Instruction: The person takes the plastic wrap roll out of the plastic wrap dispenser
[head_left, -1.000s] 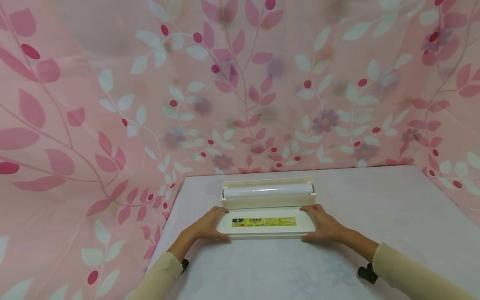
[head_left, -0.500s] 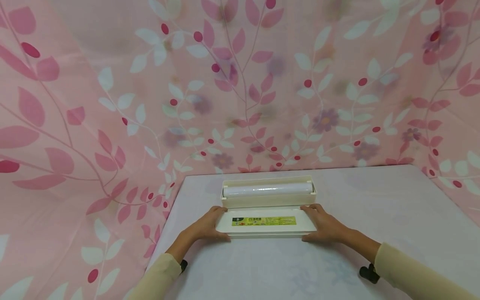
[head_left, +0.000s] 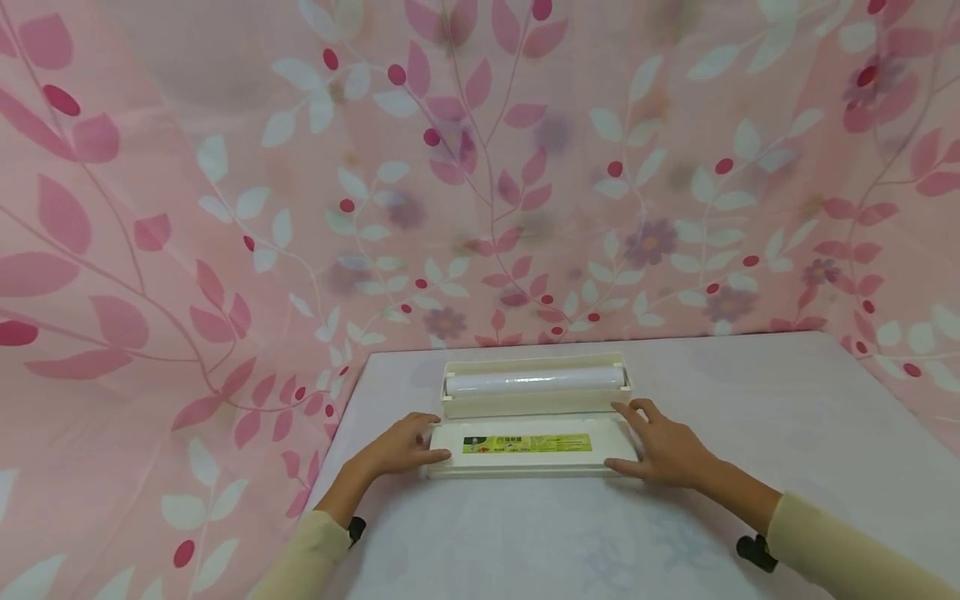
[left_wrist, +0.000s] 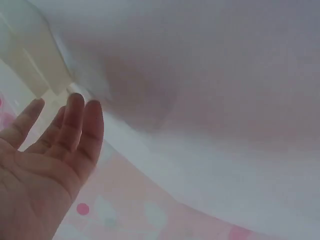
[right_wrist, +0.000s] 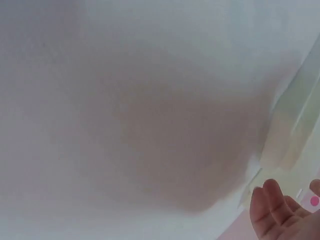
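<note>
A cream-white cling film box point(head_left: 536, 406) stands near the back of the table, with a shiny white roll point(head_left: 536, 382) lying inside. Directly in front of it lies its flat white lid point(head_left: 525, 463), which bears a green and yellow label point(head_left: 527, 444). At the lid's left end is my left hand point(head_left: 401, 446), fingers loosely extended; the left wrist view shows its palm with nothing in it. My right hand point(head_left: 667, 448) is spread around the lid's right end, thumb by the front edge and fingers near the box's corner. Whether either hand still touches the lid is hard to tell.
A pale patterned cloth covers the table point(head_left: 750, 417). Pink leaf-print curtains point(head_left: 480, 167) hang at the back and both sides. A dark camera mount point(head_left: 757, 552) sits under the right wrist, another point(head_left: 356, 531) under the left.
Both hands have loosened from the lid's ends and moved outward, the left to the left and the right to the right. The lid and box stay in place.
</note>
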